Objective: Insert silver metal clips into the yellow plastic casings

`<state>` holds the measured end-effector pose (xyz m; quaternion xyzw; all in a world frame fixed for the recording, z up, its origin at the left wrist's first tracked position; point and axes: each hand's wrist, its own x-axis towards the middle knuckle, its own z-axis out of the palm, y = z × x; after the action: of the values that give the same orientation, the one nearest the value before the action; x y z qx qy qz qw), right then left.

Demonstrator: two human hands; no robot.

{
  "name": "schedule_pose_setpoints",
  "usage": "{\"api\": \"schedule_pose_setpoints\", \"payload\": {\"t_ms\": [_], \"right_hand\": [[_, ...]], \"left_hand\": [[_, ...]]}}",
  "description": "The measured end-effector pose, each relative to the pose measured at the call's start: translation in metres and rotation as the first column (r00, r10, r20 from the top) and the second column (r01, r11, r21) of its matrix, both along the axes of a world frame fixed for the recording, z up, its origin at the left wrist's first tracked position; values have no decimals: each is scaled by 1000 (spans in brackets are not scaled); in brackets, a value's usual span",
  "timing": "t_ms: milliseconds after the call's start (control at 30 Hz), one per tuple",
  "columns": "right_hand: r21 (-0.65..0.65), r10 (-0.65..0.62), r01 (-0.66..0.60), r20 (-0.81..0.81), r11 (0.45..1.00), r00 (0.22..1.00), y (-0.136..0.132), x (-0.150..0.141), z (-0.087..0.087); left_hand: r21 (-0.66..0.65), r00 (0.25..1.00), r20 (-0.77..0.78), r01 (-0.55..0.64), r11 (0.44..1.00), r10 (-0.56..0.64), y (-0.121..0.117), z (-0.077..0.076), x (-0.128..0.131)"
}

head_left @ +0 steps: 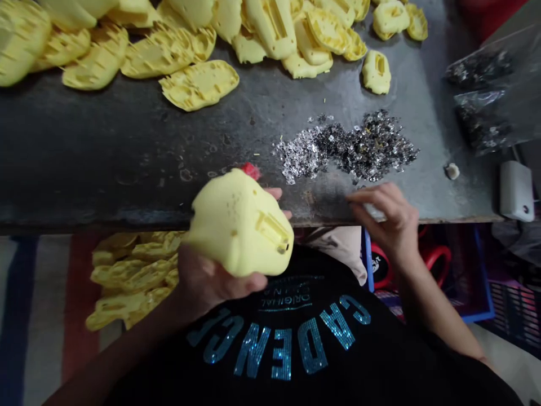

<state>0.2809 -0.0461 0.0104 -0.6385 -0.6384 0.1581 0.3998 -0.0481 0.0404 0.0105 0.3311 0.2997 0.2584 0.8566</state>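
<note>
a yellow moulded foam shell (236, 225), slotted at one end, tilted

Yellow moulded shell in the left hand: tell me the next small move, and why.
Probably bring the right hand across to the yellow moulded shell. The left hand already grips it up off the dark bench with its slotted side showing, while the right fingers curl at the bench edge, near the silver sequins.

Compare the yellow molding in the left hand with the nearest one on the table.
The held molding is lifted in the left hand; the table one lies on the table. The held one shows a domed back; the table one shows its ribbed, slotted side. Both are pale yellow.
</note>
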Motion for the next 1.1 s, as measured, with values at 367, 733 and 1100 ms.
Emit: {"api": "schedule_pose_setpoints", "payload": {"t_ms": [367, 733, 1100], "right_hand": [[8, -18, 16, 594, 1000, 804, 14, 65, -20], [71, -137, 118, 574, 990, 807, 12, 61, -15], [27, 141, -178, 499, 984, 855, 20, 31, -17]], "left_hand": [[179, 976, 41, -220, 959, 216, -20, -15, 38], [124, 983, 60, -178, 976, 172, -27, -16, 45], [-70, 984, 175, 39, 997, -27, -22, -17, 43]]}}
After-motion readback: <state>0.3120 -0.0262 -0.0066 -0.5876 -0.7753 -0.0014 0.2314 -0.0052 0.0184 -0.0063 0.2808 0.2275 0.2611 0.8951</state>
